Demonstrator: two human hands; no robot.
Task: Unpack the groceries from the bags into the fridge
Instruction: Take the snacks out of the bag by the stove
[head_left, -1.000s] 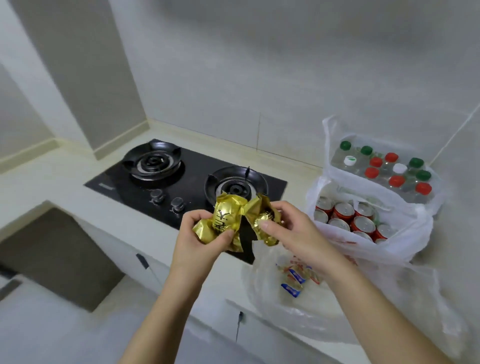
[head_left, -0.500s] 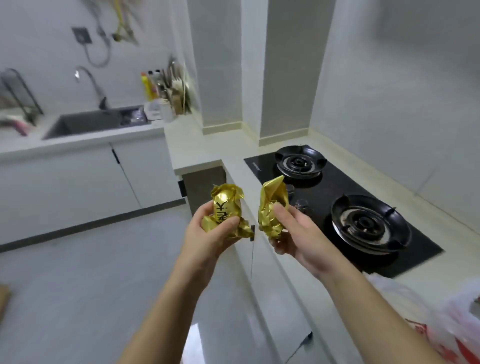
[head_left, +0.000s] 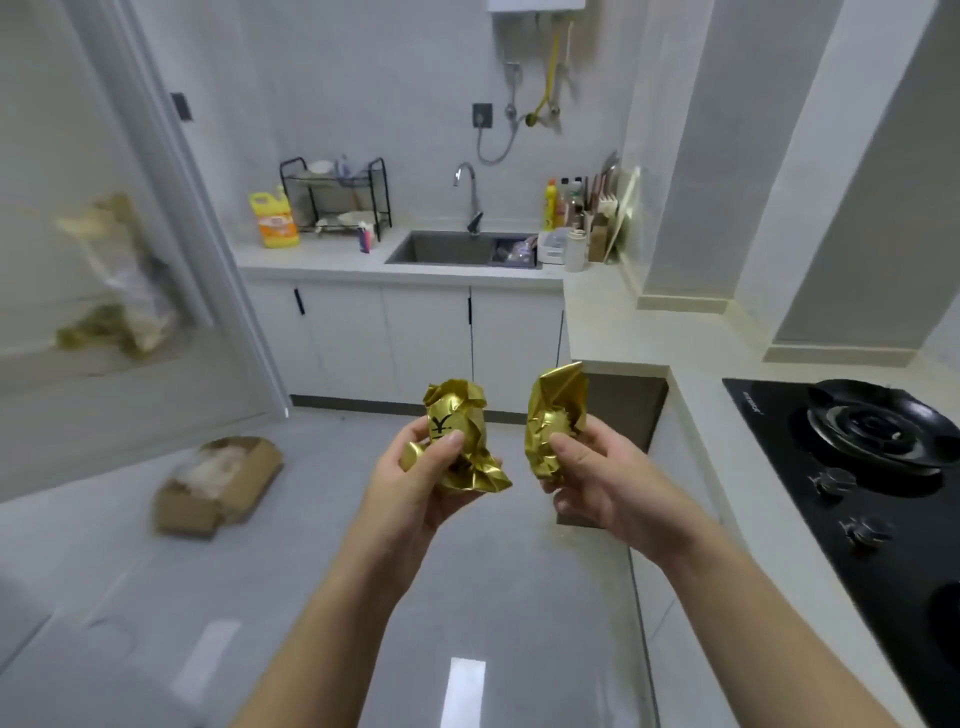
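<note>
Left of the pale counter (head_left: 618, 322), a person's left hand (head_left: 415, 488) grips a black-marked crumpled gold foil packet (head_left: 460, 426), the right hand (head_left: 597, 483) a second crumpled gold foil packet (head_left: 556, 410); both upright, just apart. No fridge plainly visible.

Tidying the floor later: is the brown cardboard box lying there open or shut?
Open: the brown cardboard box has its flaps spread apart, and pale contents show inside, too blurred to identify.

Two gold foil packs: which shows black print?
The left pack, held by the left hand: a black symbol faces the camera. The right pack, in the right hand, shows only plain foil.
</note>
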